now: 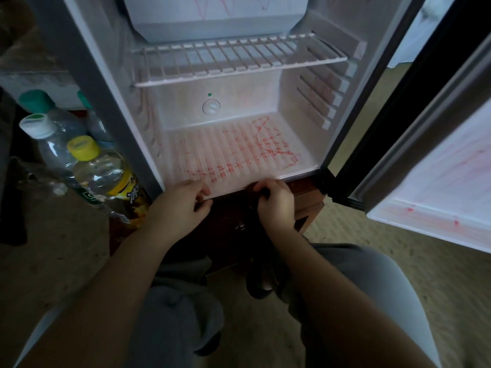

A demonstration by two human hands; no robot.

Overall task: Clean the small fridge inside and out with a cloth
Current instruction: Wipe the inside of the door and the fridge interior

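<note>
Fridge [300, 96] open, door [438, 171] swung right. One wire shelf [239, 61]; one red-scribbled ribbed tray [239, 152] on its floor. Left hand [180, 203] and right hand [276, 203] both grasp its front lip. Three bottles [106, 176] just left.

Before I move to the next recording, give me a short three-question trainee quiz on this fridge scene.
1. True or false: the fridge door stands open.
2. Which carries the densest red scribbles? A) wire shelf B) ribbed floor tray C) yellow-capped bottle
3. Fill in: the left hand and right hand both hold the tray's ____ edge.
Key: 1 true; 2 B; 3 front.
</note>
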